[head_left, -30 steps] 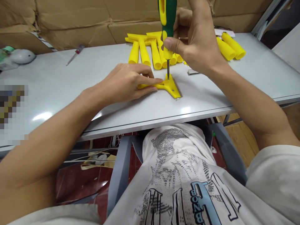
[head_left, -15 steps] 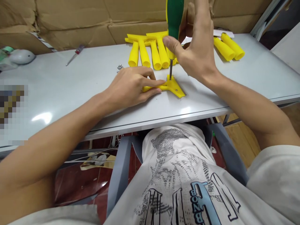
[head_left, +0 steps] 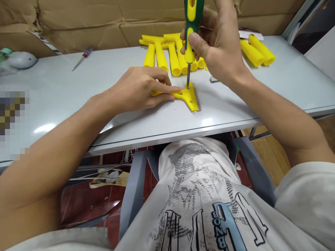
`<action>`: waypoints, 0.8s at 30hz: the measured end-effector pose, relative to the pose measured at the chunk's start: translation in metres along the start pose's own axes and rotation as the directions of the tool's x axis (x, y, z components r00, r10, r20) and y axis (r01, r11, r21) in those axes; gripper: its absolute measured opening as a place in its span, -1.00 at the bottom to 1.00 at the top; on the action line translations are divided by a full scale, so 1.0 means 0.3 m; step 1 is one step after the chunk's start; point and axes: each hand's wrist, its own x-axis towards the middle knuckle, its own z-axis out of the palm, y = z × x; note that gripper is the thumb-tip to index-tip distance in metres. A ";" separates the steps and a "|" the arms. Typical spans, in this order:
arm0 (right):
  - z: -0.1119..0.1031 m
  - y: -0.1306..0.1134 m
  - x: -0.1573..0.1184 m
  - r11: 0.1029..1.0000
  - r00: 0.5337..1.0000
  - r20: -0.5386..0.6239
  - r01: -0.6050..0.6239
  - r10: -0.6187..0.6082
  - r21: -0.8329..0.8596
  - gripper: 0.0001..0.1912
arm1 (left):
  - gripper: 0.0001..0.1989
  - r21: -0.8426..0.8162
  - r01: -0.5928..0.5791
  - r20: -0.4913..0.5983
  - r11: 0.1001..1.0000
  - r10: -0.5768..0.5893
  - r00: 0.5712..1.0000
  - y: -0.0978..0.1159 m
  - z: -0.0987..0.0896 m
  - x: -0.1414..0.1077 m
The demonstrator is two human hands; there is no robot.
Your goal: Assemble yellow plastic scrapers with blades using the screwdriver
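Note:
Flat on the white table lies a yellow scraper (head_left: 190,99), its wide head to the right and a thin blade edge showing along it. My left hand (head_left: 142,87) is closed around the scraper's handle, with the index finger stretched along the neck. A green and yellow screwdriver (head_left: 190,45) stands nearly upright, gripped by my right hand (head_left: 220,45). The tip of its metal shaft meets the upper hole of the scraper head. A second hole in the head is uncovered. The far fingers of my right hand are partly behind the screwdriver handle.
Several yellow scraper handles (head_left: 159,52) lie at the table's back, and two more yellow handles (head_left: 258,50) are at the right. A small screwdriver (head_left: 83,57) rests at the back left, near a grey-white rounded object (head_left: 23,60). Cardboard (head_left: 86,24) lines the rear.
The scraper has shifted slightly left and turned a little, with my left hand moving along. My right hand's fingers have closed in around the screwdriver handle. The small screws are now hidden.

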 end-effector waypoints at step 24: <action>0.073 -0.037 0.014 0.978 0.970 0.215 0.073 -0.115 0.194 -0.19 | -0.30 -0.023 0.004 -0.018 1.000 -0.004 1.000 -0.003 0.007 -0.001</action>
